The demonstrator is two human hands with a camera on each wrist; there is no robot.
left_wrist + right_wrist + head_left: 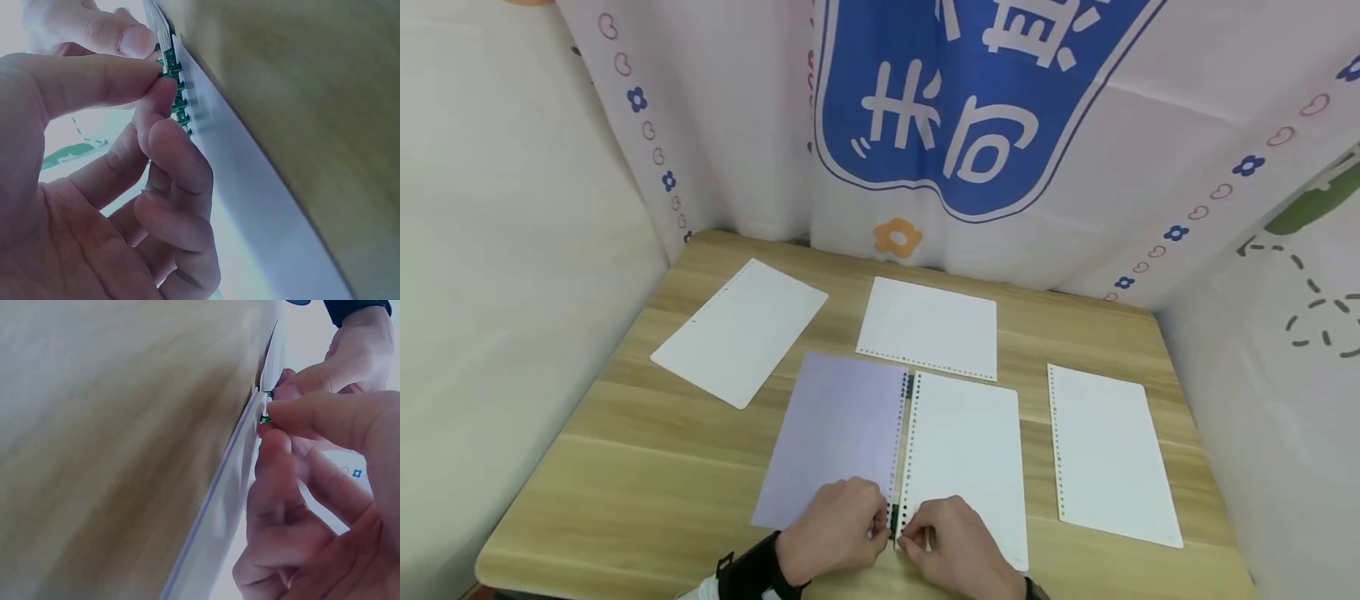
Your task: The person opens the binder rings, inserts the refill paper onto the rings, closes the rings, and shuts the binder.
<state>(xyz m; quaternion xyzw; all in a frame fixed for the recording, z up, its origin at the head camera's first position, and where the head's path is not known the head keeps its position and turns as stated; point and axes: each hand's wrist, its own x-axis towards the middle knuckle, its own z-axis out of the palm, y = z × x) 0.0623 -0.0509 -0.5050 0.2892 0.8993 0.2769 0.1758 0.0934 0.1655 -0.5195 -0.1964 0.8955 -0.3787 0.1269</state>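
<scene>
A lavender hole-punched sheet (842, 417) and a white hole-punched sheet (966, 467) lie side by side, their punched edges facing. Short dark-green binder rings (894, 517) sit between them at the near end, with another such set at the far end. My left hand (838, 525) pinches the near rings between thumb and index finger. Close against it, my right hand (955, 542) pinches the same rings at the sheet's near corner. Green binder rings (180, 100) show past the left fingertips in the left wrist view; in the right wrist view the fingertips hide most of them.
Three loose white punched sheets lie around the pair: one sheet (741, 333) at the back left, another sheet (928, 327) behind, and a third sheet (1112, 454) to the right. All rest on a wooden table (625, 500). A printed curtain (752, 125) hangs behind it.
</scene>
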